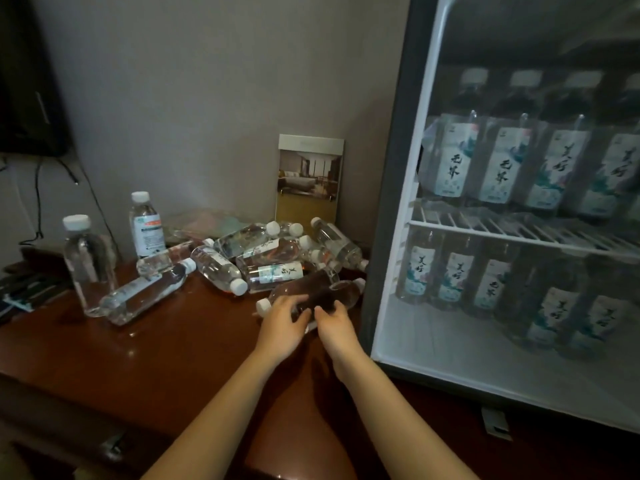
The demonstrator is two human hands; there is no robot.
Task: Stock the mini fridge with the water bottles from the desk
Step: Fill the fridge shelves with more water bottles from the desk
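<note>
**2 hands on 1 bottle beside the fridge**

We see a clear plastic water bottle (313, 294) lying on its side on the reddish-brown polished wooden desk (156, 358). Its white cap (263, 306) points left and its body runs right toward the fridge. The left hand (284, 327) holds it near the cap end, fingers curled over the top and thumb underneath. The right hand (336, 323) grips it just beside the left, fingers bent onto the body. How far the right fingers wrap round we cannot tell, as the hand hides them.

Directly behind it is a heap of similar clear bottles (270, 258), all on their sides, some with pale printed labels, some touching or overlapping. Further left, 1 long unlabelled bottle (145, 296) lies tilted against a tall upright unlabelled bottle (88, 265). Behind these stands a smaller upright bottle with a white and red label (145, 226).

To the right, touching the desk's end, stands the dark-framed mini fridge (384, 237) with a white interior. On its white wire shelf (502, 233) 4 labelled bottles (498, 171) stand upright in a row. Below the shelf, more labelled bottles (457, 275) stand on the fridge floor.

Against the grey wall (207, 98) leans a card with a photo of a hotel room (308, 178). A dark screen (27, 81) fills the upper left corner, with black cables (38, 202) hanging beneath it.
</note>
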